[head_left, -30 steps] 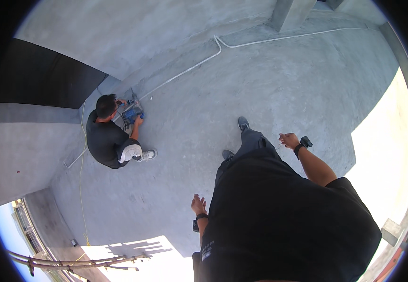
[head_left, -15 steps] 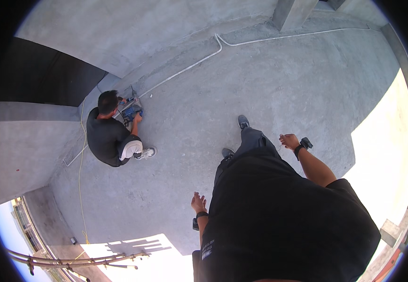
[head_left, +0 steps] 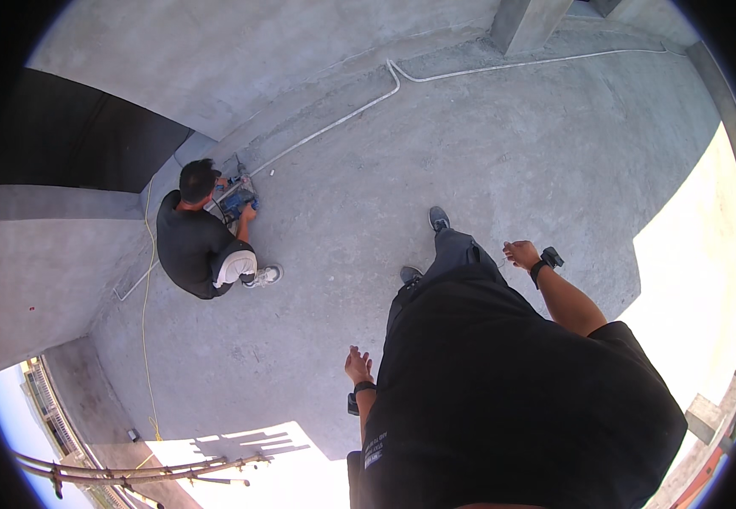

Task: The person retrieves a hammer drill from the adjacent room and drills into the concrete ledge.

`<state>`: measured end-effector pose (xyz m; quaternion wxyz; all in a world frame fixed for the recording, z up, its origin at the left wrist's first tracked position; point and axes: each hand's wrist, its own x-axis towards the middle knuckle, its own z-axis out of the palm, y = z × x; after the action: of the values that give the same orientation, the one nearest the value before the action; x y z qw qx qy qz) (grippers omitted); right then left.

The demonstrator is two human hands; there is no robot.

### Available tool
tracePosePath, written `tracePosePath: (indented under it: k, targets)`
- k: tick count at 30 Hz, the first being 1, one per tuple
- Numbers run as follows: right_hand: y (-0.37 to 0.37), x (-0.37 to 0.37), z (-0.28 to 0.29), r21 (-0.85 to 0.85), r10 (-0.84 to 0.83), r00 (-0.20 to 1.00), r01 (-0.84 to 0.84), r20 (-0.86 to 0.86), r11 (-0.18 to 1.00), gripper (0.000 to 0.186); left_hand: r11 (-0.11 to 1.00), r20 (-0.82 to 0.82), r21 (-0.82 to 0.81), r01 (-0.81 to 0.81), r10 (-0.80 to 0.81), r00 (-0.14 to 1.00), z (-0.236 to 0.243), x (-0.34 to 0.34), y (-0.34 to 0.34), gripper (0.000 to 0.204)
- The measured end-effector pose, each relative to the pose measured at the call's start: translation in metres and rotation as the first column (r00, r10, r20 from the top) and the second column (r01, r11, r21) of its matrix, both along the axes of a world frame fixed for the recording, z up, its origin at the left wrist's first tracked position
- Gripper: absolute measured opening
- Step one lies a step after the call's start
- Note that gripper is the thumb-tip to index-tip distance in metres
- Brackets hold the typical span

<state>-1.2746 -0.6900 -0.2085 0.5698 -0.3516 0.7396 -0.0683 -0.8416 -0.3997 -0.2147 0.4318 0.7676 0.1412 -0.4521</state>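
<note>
My left hand [head_left: 359,366] hangs beside my left hip, its fingers loosely spread with nothing in them. My right hand [head_left: 521,254] is held out to the right of my thigh; its fingers are lightly bent and apart, and I make out nothing held in it. Each wrist wears a black strap with a small black device. To the left, a co-worker [head_left: 198,242] in a dark top squats by the wall, both hands on blue power tools [head_left: 238,202] at floor level. Neither of my hands touches the tools.
A pale conduit [head_left: 325,129] runs along the foot of the wall. A yellow cord [head_left: 146,322] trails across the concrete floor [head_left: 325,280] behind the co-worker. Rusty poles [head_left: 130,472] lie at the lower left. A concrete pillar [head_left: 529,27] stands at the far side.
The co-worker's head and upper body have shifted slightly. My hands have barely moved.
</note>
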Motion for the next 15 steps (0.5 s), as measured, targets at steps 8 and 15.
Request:
tracePosePath:
  k: [8,15]
  targets:
    - [0.001,0.000,0.000,-0.024,0.025,1.000,-0.025,-0.001,0.999,0.031,0.999,0.031,0.001,-0.035,0.035,0.999,-0.004,0.001,0.002,0.043]
    - [0.003,0.016,0.012,0.016,0.024,1.000,-0.024,0.009,1.000,0.031,0.992,-0.018,0.094,-0.085,0.087,0.996,-0.004,0.011,0.003,0.041]
